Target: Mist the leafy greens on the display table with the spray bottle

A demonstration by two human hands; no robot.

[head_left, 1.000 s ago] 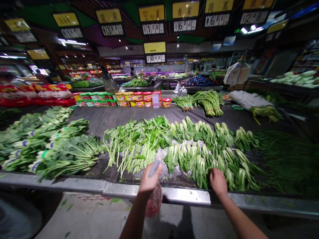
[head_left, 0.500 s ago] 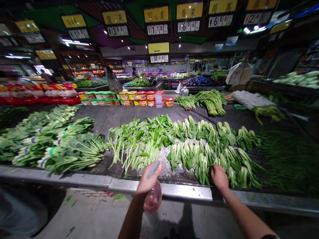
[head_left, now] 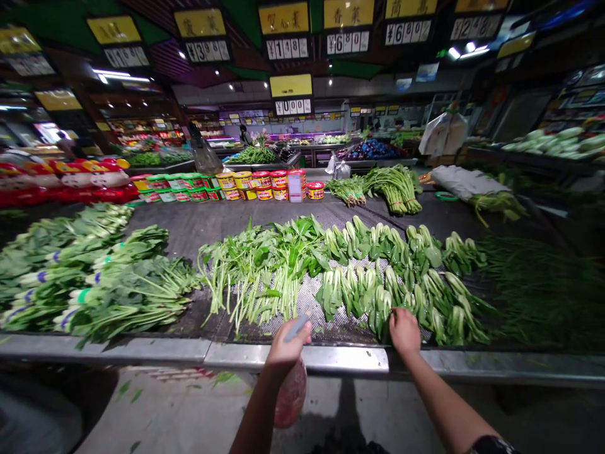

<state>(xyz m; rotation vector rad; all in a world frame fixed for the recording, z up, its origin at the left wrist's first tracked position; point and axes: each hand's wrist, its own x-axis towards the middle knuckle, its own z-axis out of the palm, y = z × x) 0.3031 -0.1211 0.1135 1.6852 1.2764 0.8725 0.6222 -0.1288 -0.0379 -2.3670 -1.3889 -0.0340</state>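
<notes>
My left hand [head_left: 286, 343] is closed around a slim grey object [head_left: 297, 328] whose kind I cannot make out. Below that hand hangs a clear, rounded, reddish bag or bottle [head_left: 290, 394], in front of the stall's metal edge. At the front row of bok choy [head_left: 380, 312], my right hand [head_left: 405, 332] has its fingers curled against one head, with the fingertips partly hidden. Between the two hands shows bare perforated matting. Leafy water spinach [head_left: 269, 277] lies just beyond my left hand.
The metal edge [head_left: 302, 356] runs across the front of the stall. Bundled, taped greens [head_left: 127, 290] lie to the left. Stacked colourful tubs [head_left: 236, 183] and tied stalk bundles [head_left: 392, 189] stand behind. Price signs [head_left: 288, 31] hang overhead. Dark thin greens [head_left: 543, 290] fill the right.
The view has shifted slightly, so the stall sits a little further left. The reddish bag or bottle hangs lower under my left hand. My right hand stays at the bok choy.
</notes>
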